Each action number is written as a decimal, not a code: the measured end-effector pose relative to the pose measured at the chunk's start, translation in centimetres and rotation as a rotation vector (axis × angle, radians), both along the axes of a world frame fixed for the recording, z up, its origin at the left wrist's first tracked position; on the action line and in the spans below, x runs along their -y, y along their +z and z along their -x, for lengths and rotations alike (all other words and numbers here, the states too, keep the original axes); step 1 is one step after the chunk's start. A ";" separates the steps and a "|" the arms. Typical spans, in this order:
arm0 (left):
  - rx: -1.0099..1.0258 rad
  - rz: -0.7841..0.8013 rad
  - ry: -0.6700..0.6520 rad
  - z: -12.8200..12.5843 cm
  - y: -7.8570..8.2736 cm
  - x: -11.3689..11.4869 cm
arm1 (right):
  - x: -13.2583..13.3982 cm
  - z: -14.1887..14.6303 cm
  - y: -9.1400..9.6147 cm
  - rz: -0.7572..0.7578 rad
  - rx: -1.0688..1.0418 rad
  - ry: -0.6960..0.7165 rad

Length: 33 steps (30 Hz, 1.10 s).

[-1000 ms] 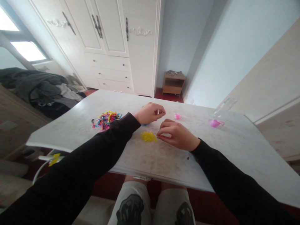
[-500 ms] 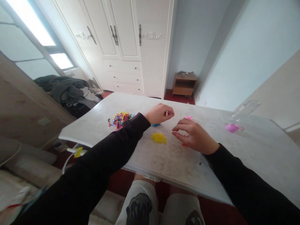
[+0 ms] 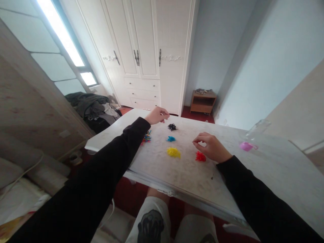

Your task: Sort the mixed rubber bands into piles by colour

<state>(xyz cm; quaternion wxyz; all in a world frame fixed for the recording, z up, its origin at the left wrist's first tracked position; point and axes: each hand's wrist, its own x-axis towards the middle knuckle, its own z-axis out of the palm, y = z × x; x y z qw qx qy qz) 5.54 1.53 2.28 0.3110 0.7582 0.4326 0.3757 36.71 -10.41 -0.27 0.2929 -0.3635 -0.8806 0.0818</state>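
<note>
Head view: my left hand (image 3: 157, 115) has moved out past the black pile (image 3: 172, 127), fingertips pinched narrow on something too small to tell. My right hand (image 3: 212, 147), loosely curled and empty-looking, now rests beside the newly uncovered red pile (image 3: 200, 156), so sorting continues.

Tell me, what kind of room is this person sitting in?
Most likely a bedroom at home: a tall white wardrobe with drawers fills the far wall, clothes lie heaped to the left, and a small wooden nightstand stands in the corner.
</note>
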 end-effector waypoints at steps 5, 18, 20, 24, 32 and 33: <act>-0.501 0.123 0.023 7.3 0.6 -0.1 | 0.1 0.1 0.0 0.022 0.026 0.020; -0.915 0.022 0.039 10.1 -0.9 1.5 | -0.1 -0.2 0.0 0.024 0.013 0.004; -0.920 -0.001 0.058 9.9 -1.1 1.5 | -0.1 -0.2 0.0 0.029 0.012 0.004; -0.916 -0.023 0.055 10.0 -0.5 1.7 | -0.2 -0.3 -0.2 0.042 0.008 0.009; -0.932 -0.036 0.028 10.4 1.3 2.3 | -0.2 -0.3 -0.3 0.064 0.030 0.028; -0.935 -0.039 0.028 10.3 1.4 2.4 | -0.2 -0.3 -0.3 0.066 0.035 0.032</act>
